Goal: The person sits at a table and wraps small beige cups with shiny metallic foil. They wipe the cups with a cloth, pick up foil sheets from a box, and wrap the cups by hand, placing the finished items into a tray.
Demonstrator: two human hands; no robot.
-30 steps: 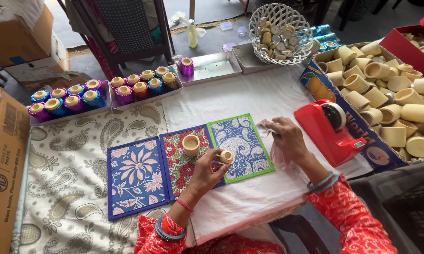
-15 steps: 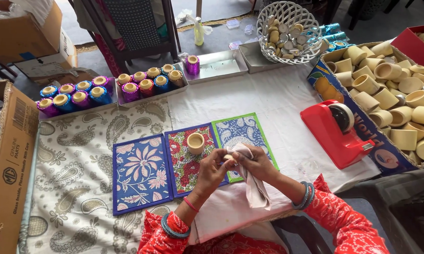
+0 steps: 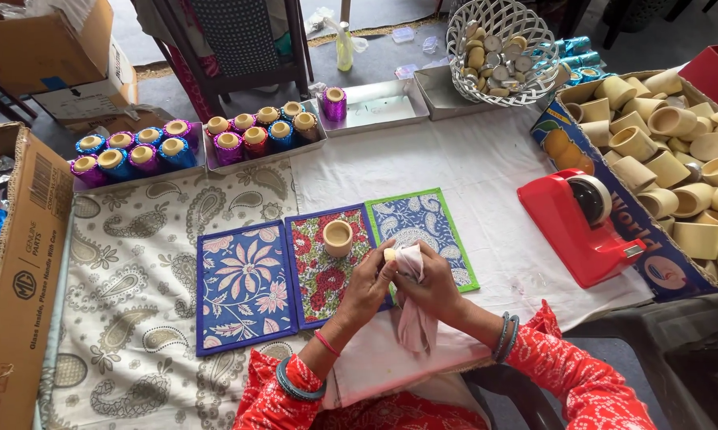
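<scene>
So the left hand (image 3: pixel 368 280) pinches a small cream cup (image 3: pixel 390 255) over the patterned fabric mats (image 3: pixel 327 259), tilted up, probably for access. Right hand (image 3: pixel 430 285) fingers press a pale pink cloth (image 3: pixel 410 275) against it, wrapped close for grip.

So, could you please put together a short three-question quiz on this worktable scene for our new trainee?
1. True or false: the right hand holds a pale pink cloth.
2. Which printed mat does the loose bare cup stand on? A blue floral, B red floral, C green-edged paisley.
3. What does the left hand hold against the cloth?

Key
1. True.
2. B, the red floral mat.
3. A small bare cup, mostly hidden by the fingers.
</scene>
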